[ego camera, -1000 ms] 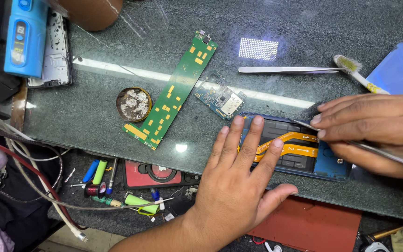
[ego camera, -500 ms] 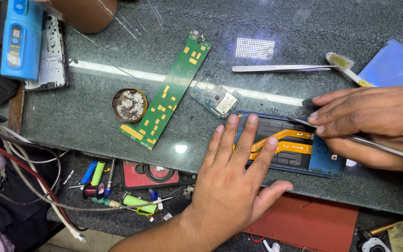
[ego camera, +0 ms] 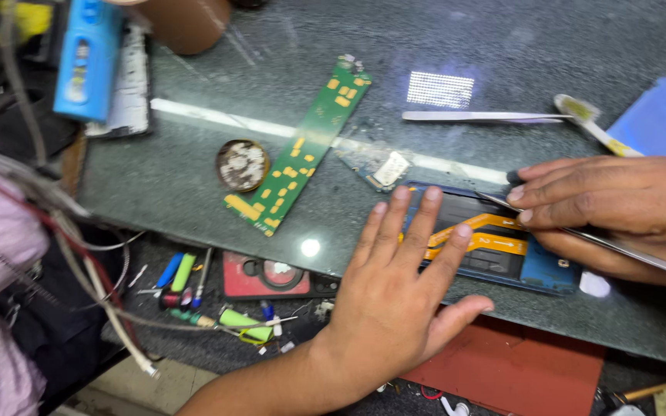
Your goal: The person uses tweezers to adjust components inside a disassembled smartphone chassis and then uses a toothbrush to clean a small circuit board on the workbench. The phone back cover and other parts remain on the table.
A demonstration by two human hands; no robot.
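Opened blue phone [ego camera: 502, 250], orange flex cables exposed, flat on glass.

Both hands are showing bare, with no gloves, rings or watch. The left hand [ego camera: 395, 304] is showing its back, with short, plain nails, and a bare forearm is running back from it with no sleeve in view. The right hand [ego camera: 618, 208] is showing bare knuckles and short nails; its wrist is running out of view.

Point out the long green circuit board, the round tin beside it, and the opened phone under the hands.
green circuit board [ego camera: 300, 146], head view, middle of the strip.
round tin [ego camera: 242, 164], head view, its centre.
opened phone [ego camera: 543, 264], head view, blue lower right corner.
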